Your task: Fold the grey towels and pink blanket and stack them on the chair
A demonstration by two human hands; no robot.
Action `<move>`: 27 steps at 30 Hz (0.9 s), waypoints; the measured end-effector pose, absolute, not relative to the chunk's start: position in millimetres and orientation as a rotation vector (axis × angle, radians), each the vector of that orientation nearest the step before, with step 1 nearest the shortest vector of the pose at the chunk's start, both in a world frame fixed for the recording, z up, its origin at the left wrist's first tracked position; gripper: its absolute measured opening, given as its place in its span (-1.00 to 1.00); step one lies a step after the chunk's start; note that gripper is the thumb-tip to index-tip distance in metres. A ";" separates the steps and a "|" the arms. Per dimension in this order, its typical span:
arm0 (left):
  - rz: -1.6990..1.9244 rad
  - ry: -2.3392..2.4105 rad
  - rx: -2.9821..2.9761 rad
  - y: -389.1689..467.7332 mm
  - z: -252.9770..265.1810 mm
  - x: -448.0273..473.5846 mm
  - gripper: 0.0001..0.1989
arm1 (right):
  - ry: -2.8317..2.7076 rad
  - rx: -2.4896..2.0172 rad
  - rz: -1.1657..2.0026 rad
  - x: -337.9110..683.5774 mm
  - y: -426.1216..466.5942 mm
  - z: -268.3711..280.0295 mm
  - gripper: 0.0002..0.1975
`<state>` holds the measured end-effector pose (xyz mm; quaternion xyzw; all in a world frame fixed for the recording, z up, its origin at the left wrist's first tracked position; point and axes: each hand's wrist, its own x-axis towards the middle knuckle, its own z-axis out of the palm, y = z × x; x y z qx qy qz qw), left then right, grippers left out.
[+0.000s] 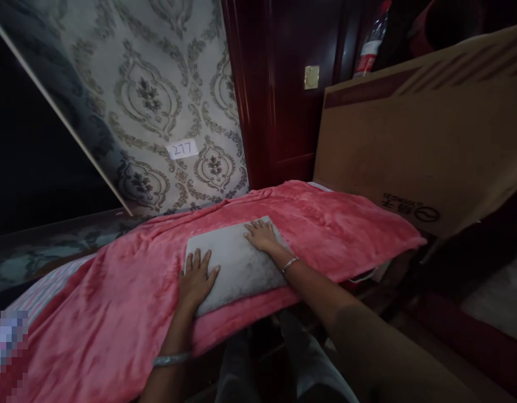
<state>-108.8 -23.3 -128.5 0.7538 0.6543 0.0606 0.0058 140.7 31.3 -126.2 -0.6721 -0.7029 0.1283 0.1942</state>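
A flat, light grey rectangular piece, soft-looking like plush cloth (237,263), lies on a pink fleece blanket (127,296). Spread over its left edge is my left hand (196,280), fingers apart and pointing away from me. My right hand (261,235) rests palm down near its far right corner, the fingers also spread. Neither hand grips anything. Darker smudges or shading show on the near right part of the grey piece. A bracelet circles each wrist.
Behind the blanket is patterned wallpaper (157,84) with a paper label (183,149) reading 277. A dark red door (279,101) stands beside it. At right, a large cardboard box (418,134) borders the blanket, with a bottle (371,47) behind it. Striped cloth (52,285) shows at left.
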 end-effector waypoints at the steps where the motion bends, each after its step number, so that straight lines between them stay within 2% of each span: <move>1: 0.204 2.039 2.362 -22.4 -129.2 -109.4 -0.34 | -1.973 -1.867 0.401 146.0 32.5 -124.5 -0.46; 4: 0.276 2.024 2.365 -20.7 -131.8 -111.0 -0.35 | -1.907 -1.847 0.472 168.9 31.5 -123.0 -0.48; 10: 0.423 1.997 2.342 -22.3 -135.9 -110.8 -0.37 | -1.566 -1.831 0.630 224.2 -2.5 -136.7 -0.39; 17: 0.954 2.013 1.898 -13.4 -131.1 -126.9 -0.40 | -1.297 -1.719 0.815 235.0 -35.2 -149.6 -0.51; 23: 0.974 1.975 1.642 -2.6 -119.6 -153.4 -0.40 | -1.208 -1.698 0.902 218.6 -26.7 -144.3 -0.40; 27: 0.968 1.964 1.617 -5.8 -113.6 -162.0 -0.55 | -1.166 -1.638 1.004 214.2 -30.9 -140.7 -0.38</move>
